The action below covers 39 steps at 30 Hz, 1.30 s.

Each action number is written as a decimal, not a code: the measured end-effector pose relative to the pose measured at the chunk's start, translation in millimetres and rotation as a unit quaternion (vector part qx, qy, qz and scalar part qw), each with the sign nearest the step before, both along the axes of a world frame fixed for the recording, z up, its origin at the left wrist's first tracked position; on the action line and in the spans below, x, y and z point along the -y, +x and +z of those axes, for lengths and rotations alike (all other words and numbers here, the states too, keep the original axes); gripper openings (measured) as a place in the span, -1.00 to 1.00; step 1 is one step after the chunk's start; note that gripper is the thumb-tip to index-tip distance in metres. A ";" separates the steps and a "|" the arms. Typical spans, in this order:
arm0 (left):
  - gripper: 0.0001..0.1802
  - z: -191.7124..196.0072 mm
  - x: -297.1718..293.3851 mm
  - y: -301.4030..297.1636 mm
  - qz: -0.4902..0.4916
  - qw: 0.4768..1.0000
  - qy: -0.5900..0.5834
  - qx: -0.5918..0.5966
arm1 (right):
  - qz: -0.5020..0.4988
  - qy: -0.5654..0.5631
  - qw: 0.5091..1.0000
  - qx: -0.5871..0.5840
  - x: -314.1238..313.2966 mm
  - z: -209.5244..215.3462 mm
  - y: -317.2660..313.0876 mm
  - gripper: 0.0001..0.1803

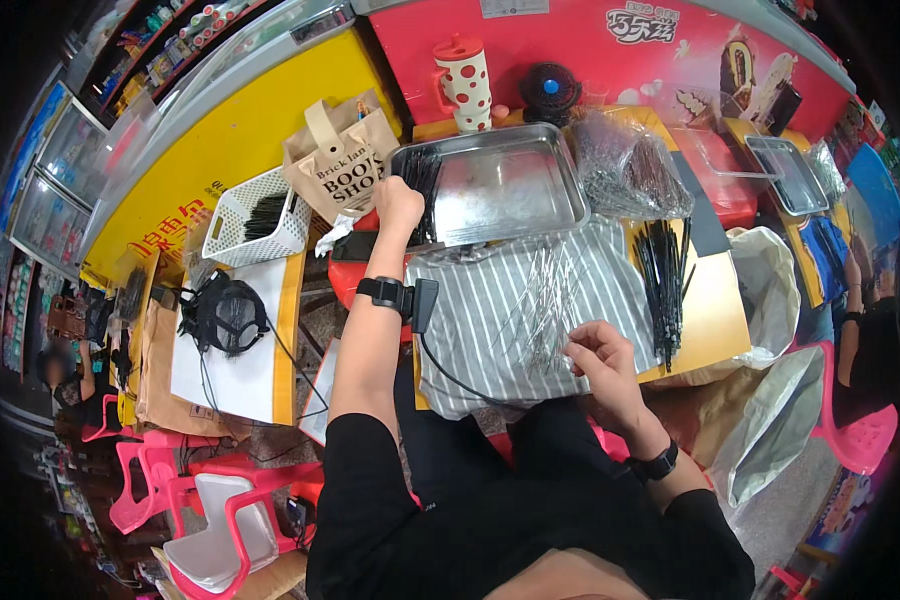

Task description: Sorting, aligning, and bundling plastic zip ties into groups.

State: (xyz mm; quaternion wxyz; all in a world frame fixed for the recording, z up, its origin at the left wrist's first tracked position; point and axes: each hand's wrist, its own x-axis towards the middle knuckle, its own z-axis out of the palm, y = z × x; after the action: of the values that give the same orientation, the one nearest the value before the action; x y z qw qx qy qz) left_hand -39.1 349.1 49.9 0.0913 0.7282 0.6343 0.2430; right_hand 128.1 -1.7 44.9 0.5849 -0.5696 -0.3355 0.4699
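Observation:
My left hand [398, 207] is closed at the left rim of a shallow metal tray [500, 195], beside a bunch of thin black strips [423, 185] lying in it. What its fingers hold is hidden. Over a grey-and-white striped cloth [470, 340], my right hand [610, 368] has its fingers curled and thumb drawn in, next to a loose spread of thin, shiny wire-like strands [545, 310]. Anything in that pinch is too fine to make out. A bundle of long black sticks [663, 290] lies to the right of the cloth.
Behind the tray stand a red-dotted tumbler [464, 85] and a small black fan [550, 92]. A clear plastic bag [630, 165] sits right of it. Leftward are a paper bag [335, 160], a white basket [260, 222] and a black headset-like strap [232, 312]. A cable hangs from my left wrist.

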 end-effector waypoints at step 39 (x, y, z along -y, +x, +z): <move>-0.73 -55.9 -27.5 -47.6 -0.048 0.706 -0.298 0.641 | 0.043 -0.117 0.899 0.420 -401.4 -9.2 -116.5 -0.03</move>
State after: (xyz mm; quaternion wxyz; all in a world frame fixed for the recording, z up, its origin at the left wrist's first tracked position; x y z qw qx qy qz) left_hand -86.7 376.7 -6.0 0.6996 0.3618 0.4267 0.4444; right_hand 11.7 399.7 35.7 0.2978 -0.7635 -0.5169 0.2472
